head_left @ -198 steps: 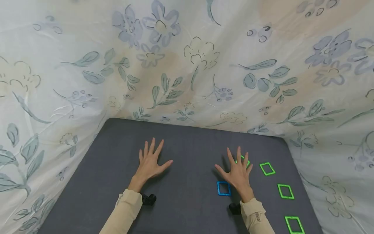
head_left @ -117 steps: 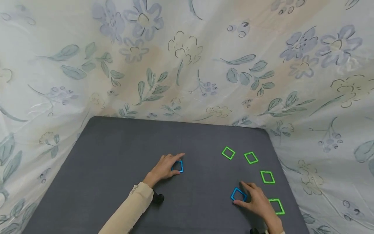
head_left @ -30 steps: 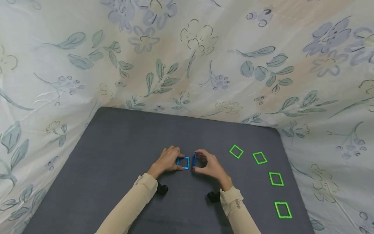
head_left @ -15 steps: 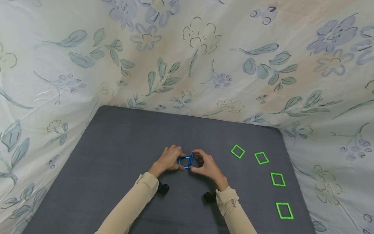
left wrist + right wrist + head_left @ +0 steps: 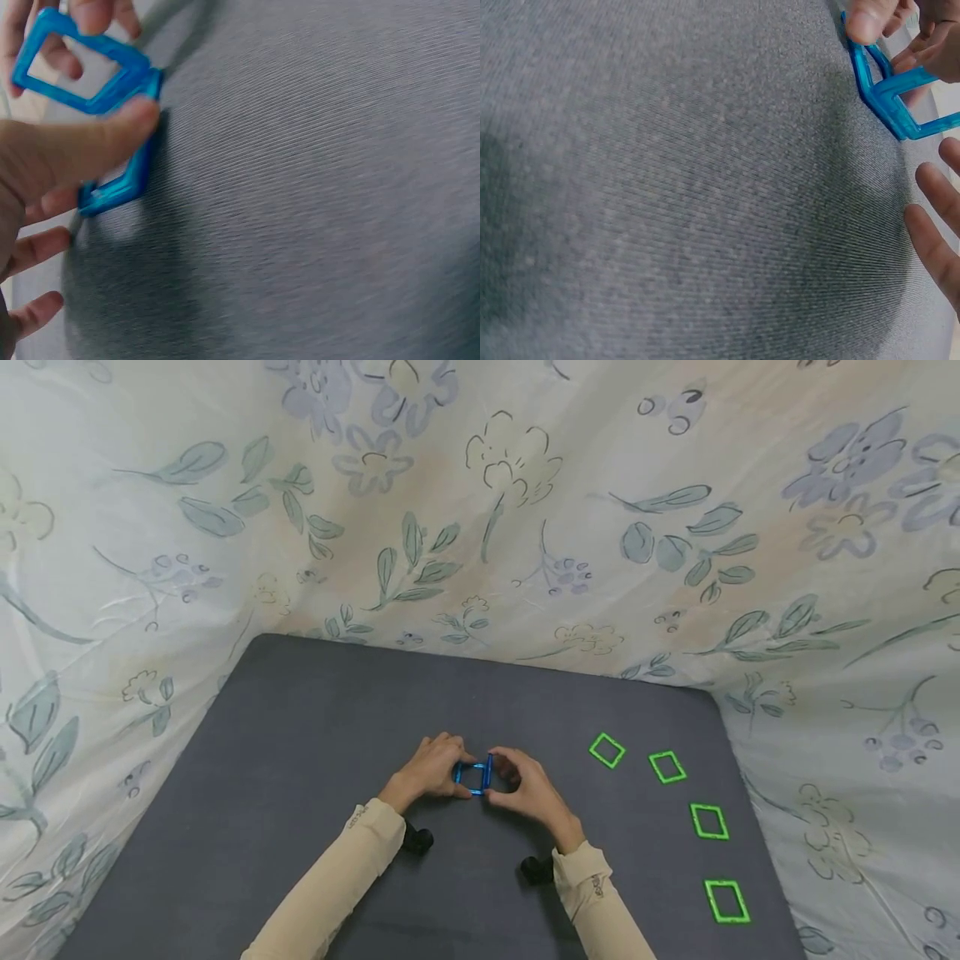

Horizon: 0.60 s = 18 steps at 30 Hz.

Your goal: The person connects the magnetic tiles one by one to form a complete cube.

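My left hand (image 5: 432,768) pinches a blue square frame tile (image 5: 477,792) lying roughly flat over the dark tabletop. Across from it, my right hand (image 5: 529,789) grips a second blue square frame tile (image 5: 488,773) that stands upright, finger on the far edge and thumb on the near one. The two tiles meet along one edge. In the left wrist view, my left thumb (image 5: 90,150) crosses the lower tile (image 5: 120,195) and partly hides it. At the right wrist view's upper right, the joined blue tiles (image 5: 889,116) show, partly cut off.
Several green square frame tiles lie in an arc along the right side, among them a far one (image 5: 596,742) and a near one (image 5: 710,902). The dark grey tabletop (image 5: 337,693) is bordered by floral cloth (image 5: 510,568) at the back and sides.
Both hands, spread out over the table at first, each picked up a blue tile and came together mid-table. The right hand's tile turned upright and moved left until it met the other.
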Each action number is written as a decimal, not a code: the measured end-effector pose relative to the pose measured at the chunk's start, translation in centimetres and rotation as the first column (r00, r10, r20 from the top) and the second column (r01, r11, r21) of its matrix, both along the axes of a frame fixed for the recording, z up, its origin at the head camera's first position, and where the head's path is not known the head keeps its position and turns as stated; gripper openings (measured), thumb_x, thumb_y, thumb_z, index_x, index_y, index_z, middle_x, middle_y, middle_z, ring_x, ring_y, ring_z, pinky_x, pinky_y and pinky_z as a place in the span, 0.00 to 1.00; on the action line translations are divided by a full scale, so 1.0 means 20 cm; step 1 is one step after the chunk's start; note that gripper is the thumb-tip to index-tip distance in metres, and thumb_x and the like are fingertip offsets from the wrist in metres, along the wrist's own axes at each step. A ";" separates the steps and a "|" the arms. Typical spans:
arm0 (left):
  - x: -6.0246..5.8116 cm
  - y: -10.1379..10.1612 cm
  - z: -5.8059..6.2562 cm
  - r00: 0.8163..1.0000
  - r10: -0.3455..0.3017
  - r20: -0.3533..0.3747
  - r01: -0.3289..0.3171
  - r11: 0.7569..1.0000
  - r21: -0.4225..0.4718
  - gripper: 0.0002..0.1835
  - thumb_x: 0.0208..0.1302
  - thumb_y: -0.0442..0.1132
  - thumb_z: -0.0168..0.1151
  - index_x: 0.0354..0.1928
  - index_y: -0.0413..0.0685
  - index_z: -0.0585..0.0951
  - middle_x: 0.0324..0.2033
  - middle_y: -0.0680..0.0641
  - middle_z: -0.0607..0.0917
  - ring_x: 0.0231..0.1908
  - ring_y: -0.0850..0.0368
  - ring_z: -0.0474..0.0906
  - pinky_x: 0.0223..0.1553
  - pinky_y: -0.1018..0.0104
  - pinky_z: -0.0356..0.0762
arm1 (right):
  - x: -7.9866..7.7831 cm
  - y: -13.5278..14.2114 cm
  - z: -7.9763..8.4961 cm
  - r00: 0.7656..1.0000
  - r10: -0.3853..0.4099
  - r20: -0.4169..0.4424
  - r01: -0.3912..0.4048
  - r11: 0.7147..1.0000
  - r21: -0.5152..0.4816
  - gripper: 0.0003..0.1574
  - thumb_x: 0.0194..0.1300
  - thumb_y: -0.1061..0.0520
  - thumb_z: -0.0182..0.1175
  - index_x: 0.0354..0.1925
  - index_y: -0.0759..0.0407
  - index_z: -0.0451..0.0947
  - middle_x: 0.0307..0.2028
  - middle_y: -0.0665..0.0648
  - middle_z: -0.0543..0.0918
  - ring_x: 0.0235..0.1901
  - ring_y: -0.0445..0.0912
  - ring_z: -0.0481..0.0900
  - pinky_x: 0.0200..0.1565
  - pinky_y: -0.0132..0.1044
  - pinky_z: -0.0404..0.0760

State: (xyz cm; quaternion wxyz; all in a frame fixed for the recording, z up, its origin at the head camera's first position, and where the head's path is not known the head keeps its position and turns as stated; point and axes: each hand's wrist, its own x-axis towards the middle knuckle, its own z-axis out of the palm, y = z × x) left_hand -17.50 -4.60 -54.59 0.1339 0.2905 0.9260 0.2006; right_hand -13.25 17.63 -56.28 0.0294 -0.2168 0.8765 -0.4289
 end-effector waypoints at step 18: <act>-0.25 0.19 0.09 0.930 -0.295 0.218 0.314 0.948 -0.055 0.10 0.60 0.37 0.75 0.44 0.51 0.90 0.36 0.54 0.89 0.33 0.66 0.80 0.41 0.69 0.81 | 0.02 0.03 0.04 0.994 0.106 0.011 -0.106 0.994 0.003 0.40 0.60 0.63 0.73 0.68 0.67 0.72 0.33 0.61 0.86 0.28 0.41 0.81 0.33 0.30 0.81</act>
